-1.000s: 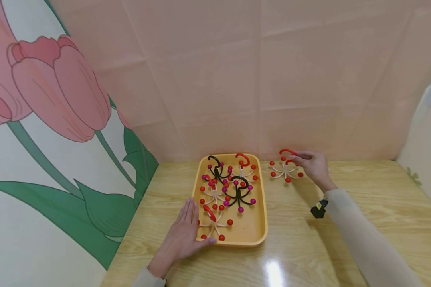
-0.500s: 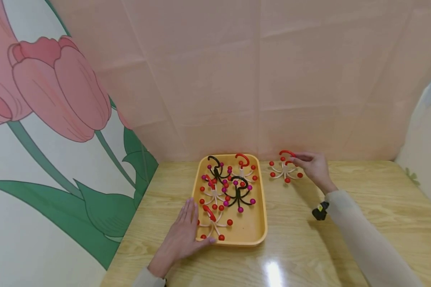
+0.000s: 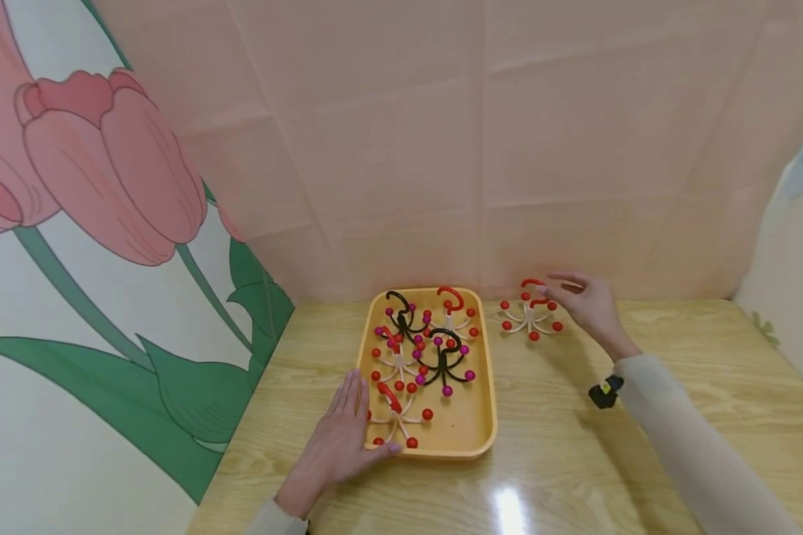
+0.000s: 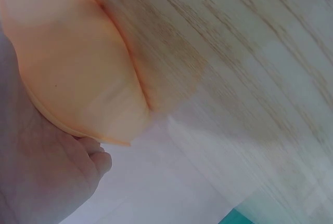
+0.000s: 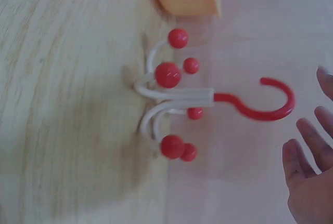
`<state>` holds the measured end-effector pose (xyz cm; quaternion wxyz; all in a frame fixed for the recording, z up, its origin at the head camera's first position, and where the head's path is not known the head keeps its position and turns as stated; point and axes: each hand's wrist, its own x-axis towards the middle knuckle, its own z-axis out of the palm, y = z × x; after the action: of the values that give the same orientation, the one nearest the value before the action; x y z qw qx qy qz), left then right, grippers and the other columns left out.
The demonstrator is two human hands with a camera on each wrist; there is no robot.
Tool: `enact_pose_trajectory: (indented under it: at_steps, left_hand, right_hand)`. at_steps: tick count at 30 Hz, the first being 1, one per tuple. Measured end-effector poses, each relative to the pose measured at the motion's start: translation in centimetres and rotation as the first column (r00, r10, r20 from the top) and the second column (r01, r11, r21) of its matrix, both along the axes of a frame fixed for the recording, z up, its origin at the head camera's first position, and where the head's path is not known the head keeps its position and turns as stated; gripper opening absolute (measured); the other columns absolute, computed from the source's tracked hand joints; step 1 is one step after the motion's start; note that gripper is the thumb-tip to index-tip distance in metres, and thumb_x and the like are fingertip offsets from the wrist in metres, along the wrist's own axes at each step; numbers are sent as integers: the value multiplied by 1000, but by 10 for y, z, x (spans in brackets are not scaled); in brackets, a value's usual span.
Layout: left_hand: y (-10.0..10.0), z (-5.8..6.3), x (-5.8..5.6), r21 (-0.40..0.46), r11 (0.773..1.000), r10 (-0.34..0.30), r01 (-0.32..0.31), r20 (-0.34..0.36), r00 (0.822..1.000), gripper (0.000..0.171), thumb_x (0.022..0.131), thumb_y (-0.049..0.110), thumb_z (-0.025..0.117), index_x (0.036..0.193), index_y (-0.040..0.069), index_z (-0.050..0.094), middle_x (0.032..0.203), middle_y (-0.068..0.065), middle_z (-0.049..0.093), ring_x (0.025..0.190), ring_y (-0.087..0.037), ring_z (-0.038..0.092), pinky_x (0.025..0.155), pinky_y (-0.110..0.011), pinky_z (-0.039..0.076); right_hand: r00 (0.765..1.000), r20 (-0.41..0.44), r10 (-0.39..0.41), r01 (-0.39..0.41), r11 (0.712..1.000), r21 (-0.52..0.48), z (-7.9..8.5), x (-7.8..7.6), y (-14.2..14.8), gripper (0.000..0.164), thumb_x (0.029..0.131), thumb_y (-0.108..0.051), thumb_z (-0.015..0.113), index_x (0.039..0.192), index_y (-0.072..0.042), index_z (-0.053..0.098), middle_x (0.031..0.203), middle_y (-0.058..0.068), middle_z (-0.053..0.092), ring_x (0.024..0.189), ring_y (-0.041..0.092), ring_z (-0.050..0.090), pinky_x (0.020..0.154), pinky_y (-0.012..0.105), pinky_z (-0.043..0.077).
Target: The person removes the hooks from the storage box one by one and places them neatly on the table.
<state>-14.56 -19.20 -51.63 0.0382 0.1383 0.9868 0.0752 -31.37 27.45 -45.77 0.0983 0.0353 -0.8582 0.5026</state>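
Note:
A hook hanger with white arms, red balls and a red hook (image 3: 529, 319) stands upright on the table, right of the yellow tray (image 3: 466, 425). My right hand (image 3: 594, 310) is just beside its hook. In the right wrist view, the hand (image 5: 315, 185) has its fingers spread and apart from the hanger's red hook (image 5: 260, 115). My left hand (image 3: 334, 442) rests along the tray's left side with fingers straight, thumb over the front left corner. Low in the left wrist view, part of this hand (image 4: 47, 172) lies against the tray wall (image 4: 78, 68).
Inside the tray stand several similar hangers: black ones with purple balls, such as the black hanger (image 3: 443, 362), and white ones with red hooks, such as the front white hanger (image 3: 396, 416). A pink sheet (image 3: 401, 186) hangs behind the wooden table (image 3: 549, 453); a tulip-printed panel (image 3: 127, 163) is left.
My right hand has let go of the hanger's red hook, its fingers spreading and drawing slightly right. The hanger stays standing on the table. My left hand has not moved.

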Motion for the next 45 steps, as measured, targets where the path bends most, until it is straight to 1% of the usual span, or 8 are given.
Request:
enact_pose_trajectory:
  at_steps: [11, 18, 20, 22, 26, 30, 39, 45]
  left_hand:
    - [2, -3, 0, -19, 1000, -19, 18, -27, 999, 127, 86, 93, 43, 168, 2, 11, 178, -20, -2, 167, -35, -1, 136, -48, 17]
    - [1, -2, 1, -22, 1000, -1, 1, -6, 1000, 129, 84, 96, 41, 168, 2, 11, 177, -18, -7, 167, -35, -3, 136, -48, 16]
    - [1, -1, 1, -22, 1000, 2, -2, -1, 1000, 130, 84, 96, 41, 168, 2, 11, 178, -18, -5, 167, -34, -3, 136, -48, 17]
    - [1, -1, 1, -21, 1000, 4, -4, 1, 1000, 130, 84, 96, 41, 168, 2, 12, 178, -19, -4, 167, -35, -2, 136, -48, 17]
    - [0, -1, 1, -20, 1000, 7, -7, -3, 1000, 130, 83, 96, 41, 168, 1, 14, 178, -20, -1, 167, -36, 0, 135, -48, 19]
    - [-1, -1, 0, -20, 1000, 8, -8, -3, 1000, 129, 84, 96, 42, 168, 1, 15, 178, -20, -1, 167, -36, 0, 135, -49, 19]
    - [-3, -1, 0, -17, 1000, 14, -15, -1, 1000, 128, 85, 95, 43, 168, 2, 14, 178, -20, -1, 167, -37, 1, 135, -50, 19]
    - [-3, -3, 0, 8, 1000, 2, -2, 2, 1000, 126, 86, 92, 45, 168, 2, 12, 178, -19, -3, 167, -36, -1, 135, -51, 19]
  right_hand:
    - [991, -133, 7, 3, 997, 72, 23, 23, -29, 55, 89, -44, 85, 128, -8, 74, 135, 20, 70, 115, 38, 66, 66, 12, 50]
    - [981, -158, 108, -88, 988, 128, 29, 42, -59, 50, 88, -41, 86, 127, -12, 74, 133, 16, 72, 108, 31, 68, 73, 18, 54]
    - [977, -154, 149, -132, 984, 121, 30, 47, -69, 48, 88, -39, 87, 126, -12, 75, 130, 14, 73, 104, 32, 71, 74, 28, 61]
    - [969, -153, 192, -173, 976, 129, 30, 53, -80, 47, 87, -39, 87, 124, -14, 76, 129, 12, 73, 108, 35, 72, 86, 41, 65]
    - [946, -152, 287, -264, 952, 154, 30, 69, -104, 46, 83, -39, 90, 121, -16, 77, 129, 8, 74, 123, 37, 68, 105, 62, 55]
    - [907, -178, 381, -349, 918, 187, 29, 84, -124, 46, 81, -36, 92, 120, -16, 77, 127, 4, 76, 121, 33, 70, 104, 58, 57]
    - [863, -160, 480, -443, 869, 221, 30, 101, -157, 47, 81, -40, 91, 122, -19, 77, 127, 1, 77, 121, 28, 71, 105, 52, 58]
    - [825, -71, 560, -544, 823, 165, 30, 106, -175, 59, 83, -43, 89, 132, -16, 71, 131, 3, 75, 121, 26, 72, 104, 47, 59]
